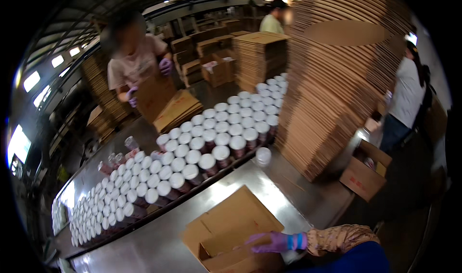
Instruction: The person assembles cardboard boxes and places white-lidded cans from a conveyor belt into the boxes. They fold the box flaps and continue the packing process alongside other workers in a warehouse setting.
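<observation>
Brown cardboard box with raised flaps, lying on the shiny grey metal table, below and leftward of the purple-gloved right hand with blue wristband. Fingers stretched leftward over the box, slightly blurred; impossible to tell whether pinching the cardboard or only resting there. For the left hand, outside the view, impossible to tell any grip. Beyond the box, many round white-lidded containers standing in close rows; farther right, tall stack of flat brown cardboard.
</observation>
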`<state>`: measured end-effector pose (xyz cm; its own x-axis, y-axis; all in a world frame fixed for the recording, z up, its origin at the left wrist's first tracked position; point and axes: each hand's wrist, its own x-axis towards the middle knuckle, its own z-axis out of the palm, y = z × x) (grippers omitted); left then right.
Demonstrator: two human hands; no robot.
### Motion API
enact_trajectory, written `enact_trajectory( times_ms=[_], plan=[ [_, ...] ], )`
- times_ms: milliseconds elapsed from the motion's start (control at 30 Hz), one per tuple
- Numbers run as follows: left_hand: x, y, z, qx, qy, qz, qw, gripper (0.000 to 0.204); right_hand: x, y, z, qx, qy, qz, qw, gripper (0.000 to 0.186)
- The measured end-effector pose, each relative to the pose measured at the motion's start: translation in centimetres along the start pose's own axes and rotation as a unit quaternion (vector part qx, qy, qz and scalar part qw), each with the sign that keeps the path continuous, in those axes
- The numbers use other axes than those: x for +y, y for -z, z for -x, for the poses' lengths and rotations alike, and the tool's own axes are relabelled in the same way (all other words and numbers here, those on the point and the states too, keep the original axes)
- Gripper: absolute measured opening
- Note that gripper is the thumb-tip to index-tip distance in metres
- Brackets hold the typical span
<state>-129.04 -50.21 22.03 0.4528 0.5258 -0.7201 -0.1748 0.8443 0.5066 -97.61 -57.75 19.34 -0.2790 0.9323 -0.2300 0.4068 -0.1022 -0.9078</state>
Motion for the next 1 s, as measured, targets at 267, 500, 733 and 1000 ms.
enact_trajectory(
  times_ms=[267,500,733,1000],
  plan=[
    [-10.7,-20.2,-16.0,-0.166,-0.152,-0.272,0.936,0.046,-6.6,8.7,22.4,0.517,0.088,0.03,0.851,0.063],
    [-5.0,-38.0,-15.6,-0.277,-0.268,-0.365,0.847,0.034,-0.7,14.8,30.0,0.544,-0.107,0.294,0.779,0.047],
    [10.2,-17.2,-14.0,0.114,-0.237,-0.798,0.543,0.096,-5.9,12.6,16.7,0.436,0.122,0.201,0.869,0.054],
    [-1.3,-18.4,-6.4,0.024,-0.239,-0.855,0.46,0.047,1.1,1.4,4.5,0.17,-0.194,0.266,0.929,0.12]
  ],
)
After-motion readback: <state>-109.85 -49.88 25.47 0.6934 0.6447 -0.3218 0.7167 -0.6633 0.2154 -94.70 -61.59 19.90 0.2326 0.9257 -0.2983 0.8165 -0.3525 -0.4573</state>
